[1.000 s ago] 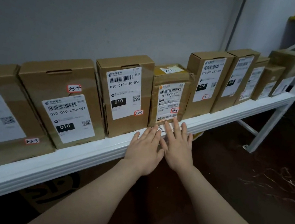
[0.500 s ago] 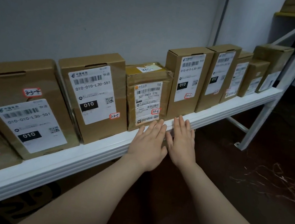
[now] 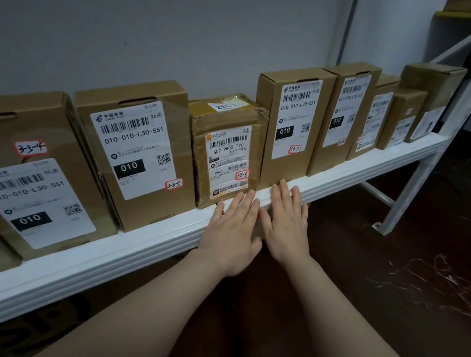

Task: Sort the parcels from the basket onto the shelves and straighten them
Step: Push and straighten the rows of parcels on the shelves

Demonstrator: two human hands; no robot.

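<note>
A row of several brown cardboard parcels with white labels stands on a white shelf (image 3: 130, 241) along the grey wall. The small tape-wrapped parcel marked 3-3-6 (image 3: 226, 152) stands between the taller 3-3-5 parcel (image 3: 136, 149) and the 3-3-7 parcel (image 3: 291, 125). My left hand (image 3: 231, 233) lies flat with straight fingers over the shelf's front edge, its fingertips at the bottom corner of the 3-3-6 parcel. Beside it, my right hand (image 3: 287, 221) is flat too, fingertips at the foot of the 3-3-7 parcel.
More parcels (image 3: 420, 106) stand at the shelf's right end by a white upright post (image 3: 439, 144). The 3-3-4 parcel (image 3: 26, 171) leans at the left. Dark floor (image 3: 397, 283) lies below, and a cardboard box (image 3: 25, 327) sits under the shelf.
Both hands have slid a little to the right along the shelf edge, from in front of the 3-3-6 parcel toward the 3-3-7 parcel. My view has shifted right too.
</note>
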